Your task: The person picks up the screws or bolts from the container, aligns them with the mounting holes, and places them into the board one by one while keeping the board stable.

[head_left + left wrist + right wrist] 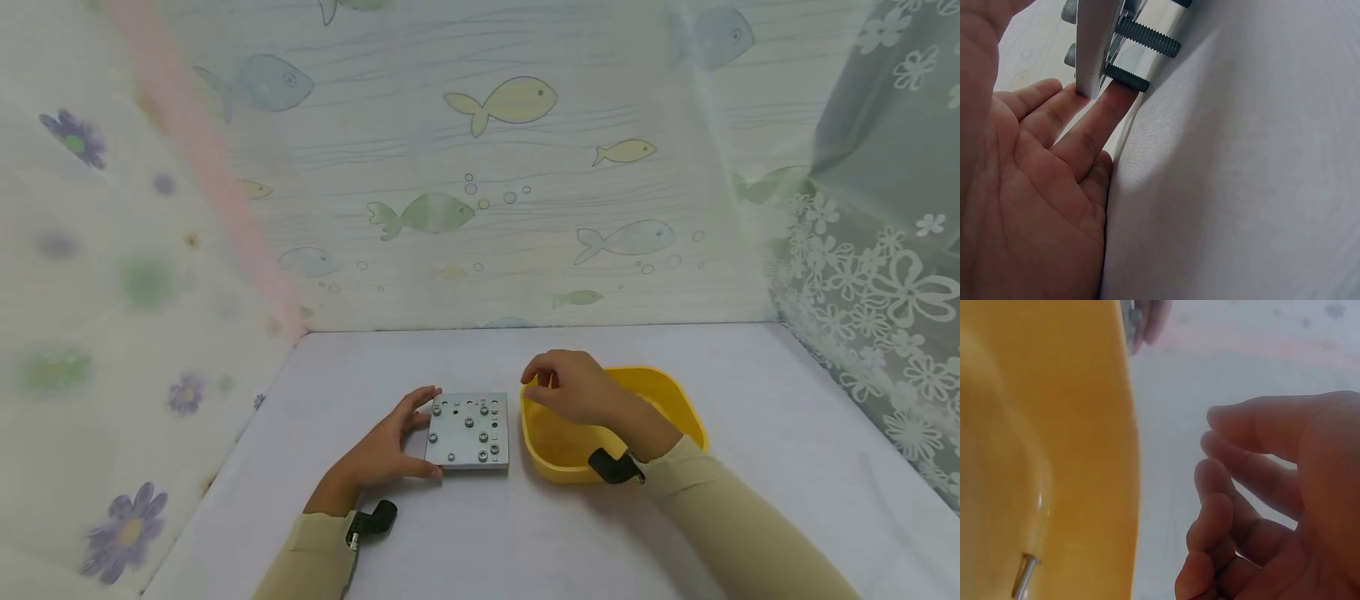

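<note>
A square silver metal plate (467,431) lies on the white table, with several socket-head screws (468,422) set in its holes. My left hand (378,450) holds the plate by its left side, thumb at the near corner and index finger at the far one. In the left wrist view, dark threaded screw shanks (1147,36) stick out below the plate, and one finger touches the lowest. Over the left rim of a yellow plastic bin (564,476) hovers my right hand (573,387). Its fingers are loosely bent, thumb tip near the index fingertip, with nothing visible between them.
Inside the bin, a small metal screw (1025,575) shows in the right wrist view. The bin stands just right of the plate, a narrow gap apart. A fish-print curtain (450,167) hangs behind the table, with patterned cloths at both sides.
</note>
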Demonstrator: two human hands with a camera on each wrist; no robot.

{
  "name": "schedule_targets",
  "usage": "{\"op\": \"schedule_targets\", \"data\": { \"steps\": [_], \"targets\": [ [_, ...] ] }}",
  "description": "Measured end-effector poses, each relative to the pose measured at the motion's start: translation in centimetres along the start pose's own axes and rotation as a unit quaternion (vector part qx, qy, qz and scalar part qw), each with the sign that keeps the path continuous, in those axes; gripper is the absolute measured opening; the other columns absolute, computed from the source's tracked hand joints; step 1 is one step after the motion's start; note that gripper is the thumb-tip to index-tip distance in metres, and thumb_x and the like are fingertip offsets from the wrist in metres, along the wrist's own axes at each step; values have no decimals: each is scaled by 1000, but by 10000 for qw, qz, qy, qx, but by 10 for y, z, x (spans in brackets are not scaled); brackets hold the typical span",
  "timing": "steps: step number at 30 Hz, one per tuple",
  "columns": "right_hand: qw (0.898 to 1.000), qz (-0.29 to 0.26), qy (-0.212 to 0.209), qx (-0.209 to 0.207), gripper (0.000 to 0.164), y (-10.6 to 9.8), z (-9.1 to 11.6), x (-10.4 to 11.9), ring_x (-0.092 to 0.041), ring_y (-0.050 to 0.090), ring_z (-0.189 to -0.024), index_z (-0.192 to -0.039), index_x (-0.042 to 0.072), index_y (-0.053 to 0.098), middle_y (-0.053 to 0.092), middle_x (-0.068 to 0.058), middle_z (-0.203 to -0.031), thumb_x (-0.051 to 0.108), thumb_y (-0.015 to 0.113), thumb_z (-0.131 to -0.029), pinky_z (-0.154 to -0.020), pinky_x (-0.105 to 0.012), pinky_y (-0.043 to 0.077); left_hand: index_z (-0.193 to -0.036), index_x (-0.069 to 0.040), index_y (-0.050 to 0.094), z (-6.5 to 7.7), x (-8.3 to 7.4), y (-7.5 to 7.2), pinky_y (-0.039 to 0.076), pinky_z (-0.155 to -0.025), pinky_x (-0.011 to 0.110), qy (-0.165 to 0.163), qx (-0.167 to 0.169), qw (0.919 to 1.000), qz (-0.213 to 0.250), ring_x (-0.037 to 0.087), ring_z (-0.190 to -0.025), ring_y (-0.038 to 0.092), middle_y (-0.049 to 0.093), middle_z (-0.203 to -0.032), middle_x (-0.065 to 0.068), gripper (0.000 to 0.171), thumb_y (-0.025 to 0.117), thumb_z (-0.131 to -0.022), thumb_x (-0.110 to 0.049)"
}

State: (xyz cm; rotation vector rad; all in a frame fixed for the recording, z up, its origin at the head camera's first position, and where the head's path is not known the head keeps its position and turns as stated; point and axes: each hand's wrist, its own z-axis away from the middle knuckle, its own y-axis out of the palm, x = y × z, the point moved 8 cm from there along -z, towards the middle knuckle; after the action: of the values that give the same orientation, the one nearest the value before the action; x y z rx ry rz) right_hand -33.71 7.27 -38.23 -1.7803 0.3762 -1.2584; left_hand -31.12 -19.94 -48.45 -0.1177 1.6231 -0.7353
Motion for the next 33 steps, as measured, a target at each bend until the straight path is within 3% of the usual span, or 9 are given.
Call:
{"op": "schedule_targets", "data": {
  "steps": [16, 26, 33],
  "targets": [
    [9983, -233, 297, 437, 23, -11, -2, -48, -15, 58, -74, -113, 17, 79, 70, 3, -85, 30, 76, -94, -67, -29, 49, -158, -45, 26, -1, 2, 0, 10, -126, 64, 3, -30, 10000, -43, 17, -148, 44, 43, -161, -13, 123, 101, -61, -36],
    [9941, -54, 708, 821, 28, -10, 0, -73, -17, 59, -76, -118, 13, 78, 72, 2, -85, 27, 77, -94, -66, -30, 49, -156, -52, 26, 0, 1, 0, 12, -126, 62, -144, -66, 9998, -97, 14, -149, 42, 46, -158, -15, 122, 101, -60, -38],
    [9901, 33, 930, 1053, 32, -3, -1, -82, -15, 60, -68, -121, 10, 77, 73, -3, -74, 27, 77, -94, -66, -29, 45, -160, -43, 26, 1, -1, 1, 10, -126, 64, -86, -58, 9999, -73, 17, -150, 42, 44, -161, -13, 126, 102, -59, -37]
  ]
}}
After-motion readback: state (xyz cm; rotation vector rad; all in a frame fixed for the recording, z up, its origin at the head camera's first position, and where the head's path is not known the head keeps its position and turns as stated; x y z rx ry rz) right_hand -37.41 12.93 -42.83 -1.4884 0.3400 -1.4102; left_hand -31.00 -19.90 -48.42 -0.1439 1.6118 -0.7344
